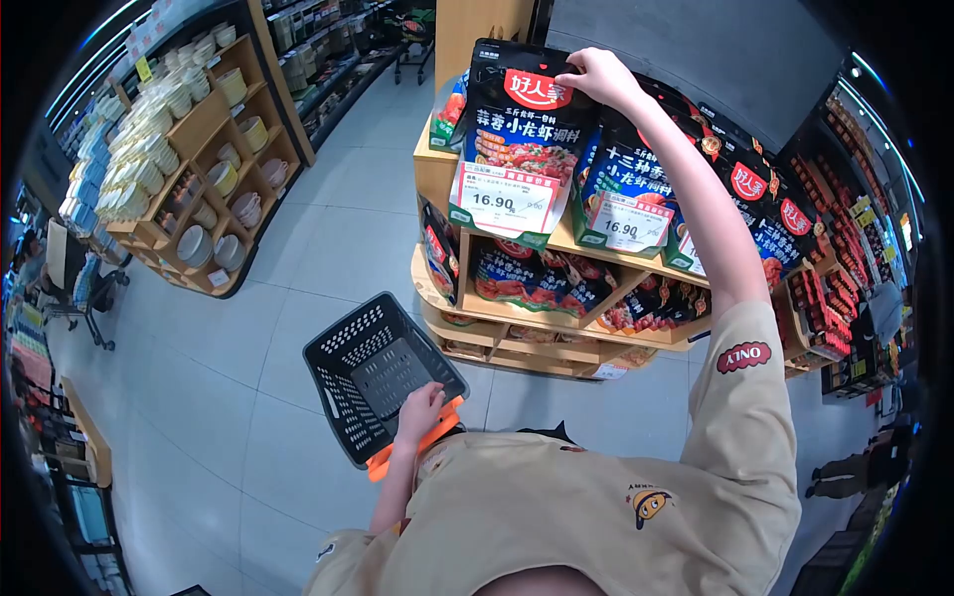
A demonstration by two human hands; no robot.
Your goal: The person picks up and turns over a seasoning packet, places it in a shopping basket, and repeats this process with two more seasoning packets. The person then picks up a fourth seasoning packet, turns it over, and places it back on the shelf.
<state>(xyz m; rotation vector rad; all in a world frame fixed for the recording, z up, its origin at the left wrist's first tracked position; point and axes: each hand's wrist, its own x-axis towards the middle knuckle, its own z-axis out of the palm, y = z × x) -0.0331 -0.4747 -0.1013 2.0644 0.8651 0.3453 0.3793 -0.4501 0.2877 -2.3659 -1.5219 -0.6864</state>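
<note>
At the top of a wooden display stand, my right hand (pixel 593 76) is closed on the upper right edge of a black seasoning pouch (pixel 525 129), which stands upright. A white price card (pixel 507 202) reading 16.90 covers the pouch's lower front. Beside it on the right is a similar pouch (pixel 631 164) behind another 16.90 card. Lower down, my left hand (pixel 422 405) is closed near the orange handle (pixel 422 442) of a black shopping basket (pixel 323 348); the fingers' grip is partly hidden. No goods show inside the basket.
More black pouches (pixel 542 281) fill the stand's lower shelf (pixel 477 308). At the left is a wooden shelf unit (pixel 159 233) with bowls and plates. A cart (pixel 84 308) stands at the far left. A person's legs (pixel 843 477) show at the right edge.
</note>
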